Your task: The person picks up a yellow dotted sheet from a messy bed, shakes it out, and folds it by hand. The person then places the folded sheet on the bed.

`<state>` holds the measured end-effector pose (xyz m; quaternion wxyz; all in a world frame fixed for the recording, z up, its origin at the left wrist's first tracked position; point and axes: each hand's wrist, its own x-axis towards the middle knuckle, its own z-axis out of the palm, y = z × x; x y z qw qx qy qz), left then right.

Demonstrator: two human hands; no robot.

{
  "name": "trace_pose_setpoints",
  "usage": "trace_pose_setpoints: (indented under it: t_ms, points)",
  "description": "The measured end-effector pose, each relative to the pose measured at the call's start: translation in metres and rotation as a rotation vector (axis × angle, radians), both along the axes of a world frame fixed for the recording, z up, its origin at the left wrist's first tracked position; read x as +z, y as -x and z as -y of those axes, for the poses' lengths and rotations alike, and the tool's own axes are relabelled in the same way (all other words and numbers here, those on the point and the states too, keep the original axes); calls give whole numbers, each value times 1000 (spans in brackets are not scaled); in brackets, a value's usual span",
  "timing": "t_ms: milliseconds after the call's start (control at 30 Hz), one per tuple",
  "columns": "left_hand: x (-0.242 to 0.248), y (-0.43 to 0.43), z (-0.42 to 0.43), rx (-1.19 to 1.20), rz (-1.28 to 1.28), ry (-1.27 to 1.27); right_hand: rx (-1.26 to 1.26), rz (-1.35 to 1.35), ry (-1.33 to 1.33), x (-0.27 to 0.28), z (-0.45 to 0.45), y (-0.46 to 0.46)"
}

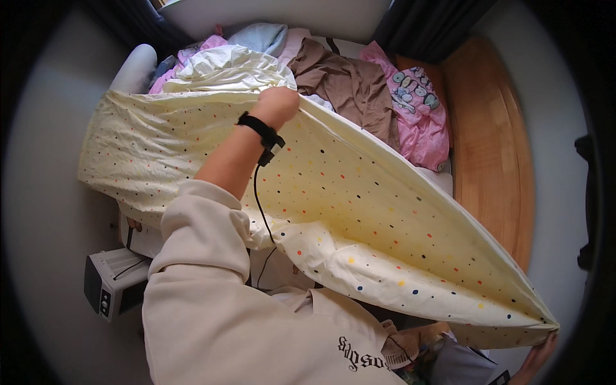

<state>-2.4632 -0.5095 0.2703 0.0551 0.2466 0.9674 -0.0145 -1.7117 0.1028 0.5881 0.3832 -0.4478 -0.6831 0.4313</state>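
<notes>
A cream bed cover (337,192) with small coloured dots stretches across the middle of the view. My left hand (281,106), with a black strap and camera on its wrist, grips the cover's upper edge. From that wrist a black cable (260,202) hangs down over the fabric. At the far lower right, my right hand (539,356) pinches a corner of the cover, pulling the edge taut between both hands. The lower part sags into a thick fold near my body. Just beyond my left hand lies a crumpled plain cream cloth (226,70).
Farther back on the bed are a brown cloth (346,82), a pink printed cloth (418,115) and a grey-blue blanket (260,38). A wooden panel (491,154) borders the bed at right. A grey-white boxy appliance (118,281) is at lower left. Dark curtains (428,29) hang behind.
</notes>
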Motion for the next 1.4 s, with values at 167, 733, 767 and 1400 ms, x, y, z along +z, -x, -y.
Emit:
trace_pose_setpoints:
  t_ms: [167,733,767,1400]
  points:
    - [6,27,26,-117,31,-211,14,-80,77,-29,-25,-26]
    - [-116,32,-76,21,-36,-221,-15,27,113,-32,-2,2]
    - [-130,32,-83,36,-44,-208,-41,-3,146,-34,-1,4]
    - [-221,1,-104,366,247,-839,177,221,117,-46,-10,42]
